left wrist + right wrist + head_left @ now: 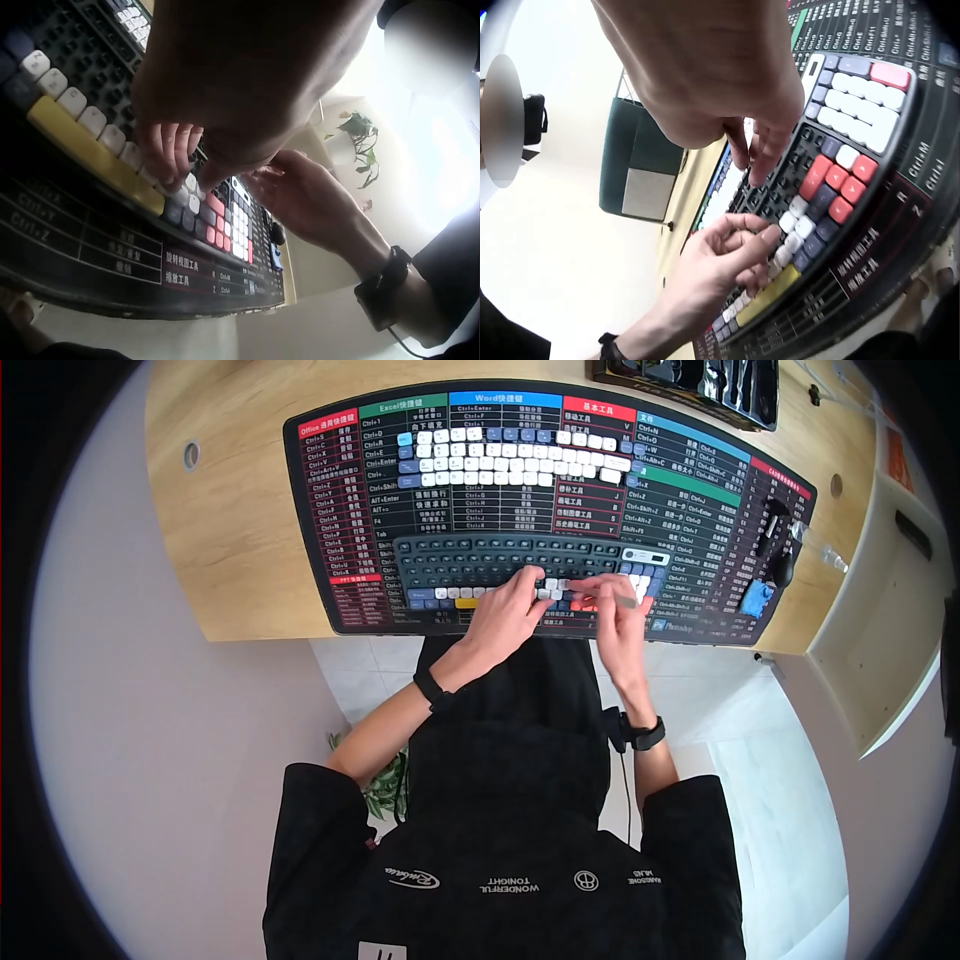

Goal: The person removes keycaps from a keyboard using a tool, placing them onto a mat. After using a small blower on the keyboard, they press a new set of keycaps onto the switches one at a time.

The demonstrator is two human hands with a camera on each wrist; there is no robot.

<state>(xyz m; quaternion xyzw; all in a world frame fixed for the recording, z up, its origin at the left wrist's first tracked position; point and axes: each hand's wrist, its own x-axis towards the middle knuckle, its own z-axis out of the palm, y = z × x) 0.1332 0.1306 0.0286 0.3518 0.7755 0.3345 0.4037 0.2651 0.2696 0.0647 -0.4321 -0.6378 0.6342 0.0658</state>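
Observation:
A dark keyboard (pixel 405 550) lies on a printed desk mat, part of its switches bare and its lower rows capped. My left hand (pixel 505 615) is at the lower middle rows, fingers bent loosely; its thumb (pixel 761 244) lies close over white keycaps (pixel 796 225), and no separate object shows in it. Just to the right, my right hand (pixel 622 625) hovers with fingertips (pixel 757 178) pointing down at bare switches (pixel 769 191). Its thumb and fingers are close together; I cannot tell whether a keycap is between them. Red keycaps (pixel 838 176) sit beside the bare switches.
Above the keyboard, rows of loose white and blue keycaps (pixel 500 463) lie on the mat (pixel 340 510). At the right are a black tool (pixel 782 565) and a blue object (pixel 758 598). A black box (pixel 690 385) stands at the back, a white tray (pixel 870 630) at the far right.

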